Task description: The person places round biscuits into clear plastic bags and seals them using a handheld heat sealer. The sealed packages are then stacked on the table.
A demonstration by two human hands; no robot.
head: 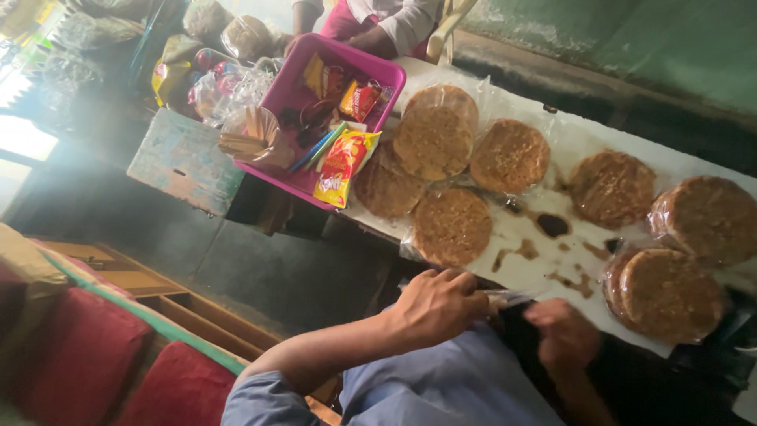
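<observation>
1. Seven or so round brown flat cakes, several in clear wrap, lie on a long white-covered table (579,146) marked with dark brown stains (552,226); the cake nearest the person (453,226) sits by the table's near edge, and another wrapped cake (669,294) lies to the right of both hands.
2. One pink plastic tub (293,85) stands at the table's far left end, holding red and yellow snack packets (344,162) and other small goods; a worn pale wooden box (185,160) sits just beside it.
3. Another person in a white sleeve (406,24) sits behind the tub at the top of the frame.
4. Red cushions (87,347) lie at lower left, well apart from the table.
5. Left hand (438,304), on a forearm in a blue sleeve, is curled with fingers together, pinched on one end of a thin clear plastic wrapper (509,297) at the table's near edge.
6. Right hand (565,335) is in shadow, close beside the wrapper's other end; whether it grips the wrapper cannot be told.
</observation>
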